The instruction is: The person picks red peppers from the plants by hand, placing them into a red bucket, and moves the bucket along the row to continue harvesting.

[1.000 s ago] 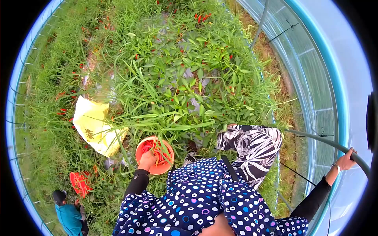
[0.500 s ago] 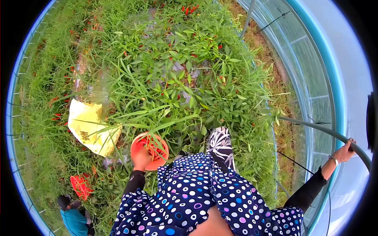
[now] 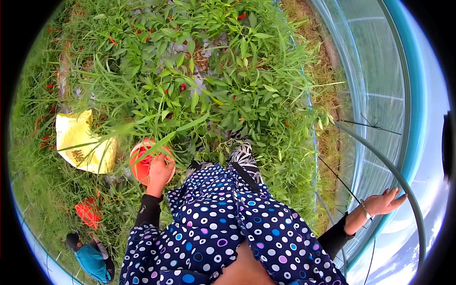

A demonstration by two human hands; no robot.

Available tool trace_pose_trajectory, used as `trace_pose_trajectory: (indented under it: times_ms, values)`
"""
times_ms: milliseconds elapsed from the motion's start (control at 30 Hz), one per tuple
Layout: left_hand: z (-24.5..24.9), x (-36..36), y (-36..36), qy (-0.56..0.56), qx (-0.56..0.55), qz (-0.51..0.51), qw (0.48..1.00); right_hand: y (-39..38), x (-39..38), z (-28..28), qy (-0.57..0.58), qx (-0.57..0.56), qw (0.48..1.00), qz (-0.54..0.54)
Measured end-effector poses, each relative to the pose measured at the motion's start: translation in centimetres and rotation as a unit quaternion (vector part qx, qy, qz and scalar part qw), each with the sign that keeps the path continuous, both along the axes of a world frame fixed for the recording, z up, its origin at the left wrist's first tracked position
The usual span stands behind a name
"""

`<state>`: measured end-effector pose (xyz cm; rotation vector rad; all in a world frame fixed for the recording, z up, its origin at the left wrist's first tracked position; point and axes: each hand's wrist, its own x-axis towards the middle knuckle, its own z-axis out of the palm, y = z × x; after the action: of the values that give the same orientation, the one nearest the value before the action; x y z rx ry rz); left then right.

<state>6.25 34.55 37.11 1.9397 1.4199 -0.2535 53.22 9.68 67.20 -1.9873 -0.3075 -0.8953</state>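
Observation:
My left hand (image 3: 160,172) is closed at the near right rim of an orange-red bucket (image 3: 138,161), its fingers reaching over the inside. Red chili peppers (image 3: 143,166) lie in the bucket, partly covered by long grass blades and my hand. Out to the right, my right hand (image 3: 385,202) has its fingers stretched out and holds nothing. Its fingertips overlap the curved grey-green greenhouse pole (image 3: 409,190) in this view. A bracelet circles that wrist.
Pepper plants (image 3: 247,90) with red fruit and tall grass surround my legs. Left of the bucket lies a yellow sack (image 3: 88,147). Farther left, a person in teal (image 3: 92,261) is beside a red container (image 3: 88,212). Clear plastic sheeting (image 3: 375,85) runs along the right.
My right hand has let go of the pole and opened. My left hand and the bucket have shifted left in view. The distant person's arm now reaches toward the red container.

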Motion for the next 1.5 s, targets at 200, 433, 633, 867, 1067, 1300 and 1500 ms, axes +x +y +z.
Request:
trace_pose_trajectory:
  times_ms: [200,433,633,867,1067,1300,1500]
  values:
    - [1.6,17.4,4.6,-0.236,-0.031,0.021,0.971,5.8,0.2,-15.9,0.385,-0.094,0.873,0.285]
    - [-9.6,30.7,8.2,-0.008,0.053,-0.014,0.998,16.8,1.7,-26.3,0.579,-0.094,0.638,0.5]
    - [-18.3,29.6,-4.2,-0.273,-0.016,-0.011,0.962,26.0,3.3,-36.7,0.575,-0.197,0.587,0.534]
    - [-19.6,30.0,-7.1,-0.216,-0.104,0.065,0.969,28.0,-0.6,-54.7,0.363,-0.613,0.433,0.552]
    - [-21.5,26.6,-7.9,-0.303,-0.202,0.09,0.927,23.9,-1.5,-60.4,0.367,-0.7,0.369,0.489]
    - [-21.1,23.1,-6.6,-0.322,-0.314,0.047,0.892,22.6,-2.3,-63.3,0.407,-0.828,0.266,0.279]
    - [-16.1,22.7,3.7,-0.261,-0.294,-0.008,0.92,20.2,-3.5,-62.5,0.375,-0.811,0.329,0.307]
